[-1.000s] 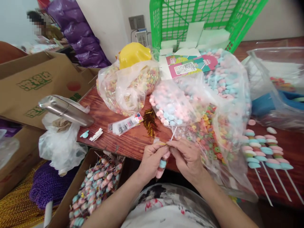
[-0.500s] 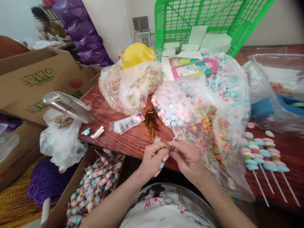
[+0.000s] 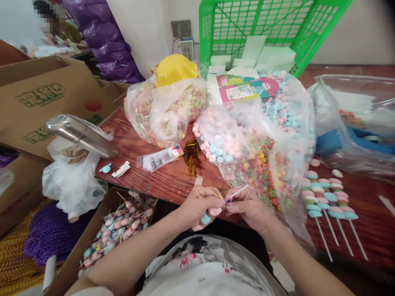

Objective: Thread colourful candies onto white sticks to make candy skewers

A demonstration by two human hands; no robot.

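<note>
Between my two hands is a candy skewer [image 3: 206, 218] with pink and blue marshmallows, its white stick pointing up to the right. My left hand [image 3: 202, 205] is closed around the candy end, with a gold twist tie at its fingertips. My right hand [image 3: 243, 205] pinches the skewer's neck where the stick leaves the wrapping; the exact finger contact is partly hidden. Just beyond the hands, a bunch of gold twist ties [image 3: 191, 157] lies on the table. Left of it are printed clear packets [image 3: 160, 158].
Bare candy skewers [image 3: 330, 199] lie at the right. Bags of marshmallows [image 3: 222, 135] and ring candies [image 3: 166, 111] stand behind, before a green crate [image 3: 274, 24]. A steel flask [image 3: 83, 135] leans at left. Below, a carton [image 3: 105, 230] holds finished skewers. A person sits far left.
My hands have drawn together around the skewer's neck, and its stick now tilts further to the right. More of the marshmallows shows below my left hand. The view has shifted slightly.
</note>
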